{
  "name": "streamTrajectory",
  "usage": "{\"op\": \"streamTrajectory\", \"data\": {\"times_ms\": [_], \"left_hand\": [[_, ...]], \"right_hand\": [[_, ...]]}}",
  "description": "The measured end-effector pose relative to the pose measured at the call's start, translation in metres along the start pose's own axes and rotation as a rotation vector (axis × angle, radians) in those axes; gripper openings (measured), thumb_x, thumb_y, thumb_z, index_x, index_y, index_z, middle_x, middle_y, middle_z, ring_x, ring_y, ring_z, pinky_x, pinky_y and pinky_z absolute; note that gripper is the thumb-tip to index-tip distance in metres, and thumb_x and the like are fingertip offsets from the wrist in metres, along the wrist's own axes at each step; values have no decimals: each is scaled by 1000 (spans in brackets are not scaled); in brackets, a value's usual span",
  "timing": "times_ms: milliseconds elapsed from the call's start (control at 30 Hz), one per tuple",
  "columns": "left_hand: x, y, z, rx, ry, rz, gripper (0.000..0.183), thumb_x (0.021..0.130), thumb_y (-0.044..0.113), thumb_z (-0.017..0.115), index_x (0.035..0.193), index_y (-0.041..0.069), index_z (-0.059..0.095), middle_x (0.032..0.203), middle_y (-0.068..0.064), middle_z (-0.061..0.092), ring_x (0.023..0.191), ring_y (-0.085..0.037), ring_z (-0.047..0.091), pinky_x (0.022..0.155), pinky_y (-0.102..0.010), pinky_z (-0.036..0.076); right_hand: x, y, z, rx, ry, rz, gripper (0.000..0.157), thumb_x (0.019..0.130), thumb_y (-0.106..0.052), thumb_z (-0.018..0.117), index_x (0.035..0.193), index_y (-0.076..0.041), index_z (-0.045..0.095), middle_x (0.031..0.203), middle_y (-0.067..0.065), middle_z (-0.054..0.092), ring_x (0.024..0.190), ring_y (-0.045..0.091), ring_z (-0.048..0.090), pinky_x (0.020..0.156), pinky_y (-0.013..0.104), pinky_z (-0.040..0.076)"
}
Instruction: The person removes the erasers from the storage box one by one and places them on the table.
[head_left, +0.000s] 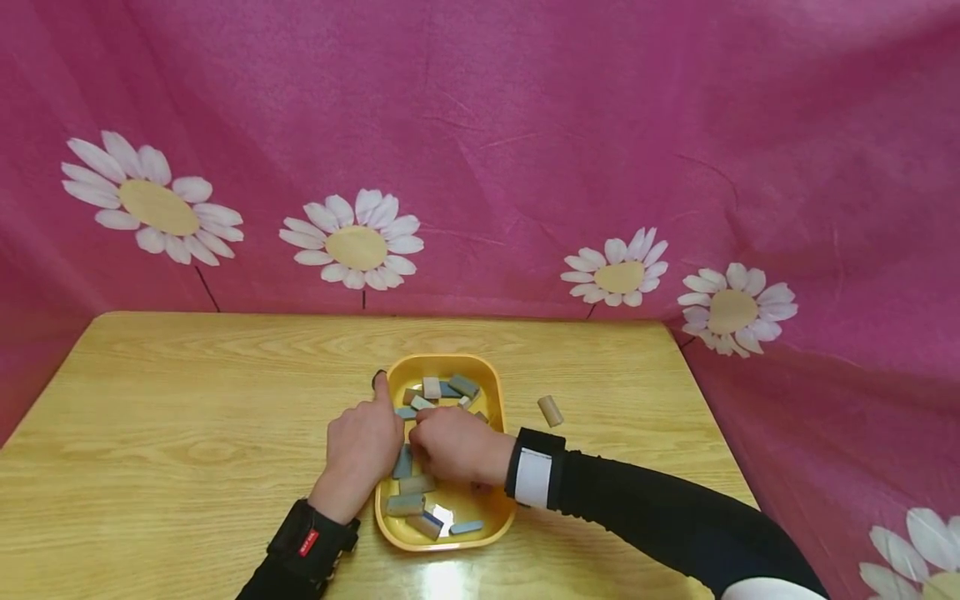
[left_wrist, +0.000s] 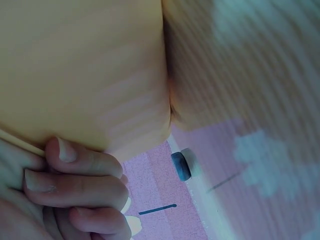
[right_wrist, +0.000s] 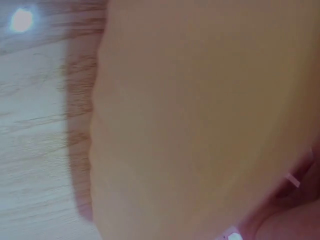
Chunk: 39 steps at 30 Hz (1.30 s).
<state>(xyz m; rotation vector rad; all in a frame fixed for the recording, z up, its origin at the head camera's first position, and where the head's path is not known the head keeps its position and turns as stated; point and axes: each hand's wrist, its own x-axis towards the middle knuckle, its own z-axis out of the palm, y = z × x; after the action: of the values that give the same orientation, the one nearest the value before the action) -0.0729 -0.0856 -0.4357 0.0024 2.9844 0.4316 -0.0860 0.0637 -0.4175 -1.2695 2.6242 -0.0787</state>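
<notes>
My left hand (head_left: 363,437) grips the left rim of a yellow plastic tray (head_left: 444,546). In the left wrist view its curled fingers (left_wrist: 75,185) show at the tray's edge. My right hand (head_left: 456,446) reaches over the right rim, down among the pieces in the tray's middle. Its fingertips are hidden, and I cannot tell whether they hold a piece. Around it lie several small grey, tan and bluish blocks, such as a grey-green block (head_left: 463,385) at the back, a tan block (head_left: 406,504) and a thin blue piece (head_left: 467,527) in front.
A tan half-round block (head_left: 551,411) lies on the wooden table (head_left: 187,433), right of the tray. Beyond the tray's far left corner sits a small dark piece (left_wrist: 181,166). A pink curtain with daisies (head_left: 480,167) hangs behind the table and along its right side.
</notes>
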Motion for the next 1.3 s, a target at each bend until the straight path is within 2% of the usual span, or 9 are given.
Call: {"op": "streamTrajectory", "data": {"times_ms": [133,267,467,567,700,867,1033,1167,1300], "left_hand": [[0,-1,1,4,13,5,63,89,26,45,142,-2,24,52,-5,45,43,-21,43,40,-35,36],[1,-2,0,5,38,19,64,88,26,46,141,-2,25,53,-5,45,43,-21,43,40,-36,36],[2,-2,0,-2,43,20,64,88,26,46,142,-2,25,52,-5,45,43,-20,43,39,-35,35],[1,-2,1,-2,24,9,65,88,26,46,142,-2,24,53,-4,46,44,-20,44,40,-35,35],[-2,-1,4,-1,11,0,65,88,26,46,142,-2,24,53,-4,46,43,-19,43,40,-34,35],[-3,1,6,2,12,-5,66,89,27,46,143,-1,23,52,-3,45,43,-19,43,40,-34,35],[-1,3,7,3,-2,-5,67,89,28,46,144,0,21,52,-3,45,43,-19,43,41,-33,35],[-2,1,5,7,0,-8,66,89,28,46,144,-1,22,52,-3,45,43,-19,43,40,-33,34],[-2,0,3,6,11,-1,66,89,28,46,143,-1,22,52,-3,45,43,-19,43,40,-33,34]], "right_hand": [[-5,3,-7,38,54,-5,6,77,-19,65,74,-21,61,74,-9,45,65,4,44,58,17,36],[-14,13,-26,105,142,26,7,73,-19,66,74,-22,60,75,-10,45,68,4,44,60,16,36],[-37,55,-56,153,296,211,8,71,-16,63,75,-20,57,77,-7,47,68,7,46,60,21,40],[-50,79,-54,165,317,321,10,70,-13,64,73,-19,57,75,-5,47,68,9,47,61,24,41],[-64,100,-32,170,239,405,11,71,-13,66,71,-18,57,71,-3,48,65,12,47,60,27,41],[-69,112,3,209,106,413,8,73,-14,65,73,-16,58,69,-3,50,66,14,47,61,29,41],[-70,116,15,217,70,412,7,75,-12,64,77,-16,59,72,-4,50,68,13,47,62,29,42],[-67,110,3,142,171,367,4,78,-16,63,80,-16,60,73,-4,49,68,11,47,62,28,42],[-61,90,-19,68,316,304,10,78,-18,61,87,-16,62,80,-5,50,72,10,46,66,27,43]]}}
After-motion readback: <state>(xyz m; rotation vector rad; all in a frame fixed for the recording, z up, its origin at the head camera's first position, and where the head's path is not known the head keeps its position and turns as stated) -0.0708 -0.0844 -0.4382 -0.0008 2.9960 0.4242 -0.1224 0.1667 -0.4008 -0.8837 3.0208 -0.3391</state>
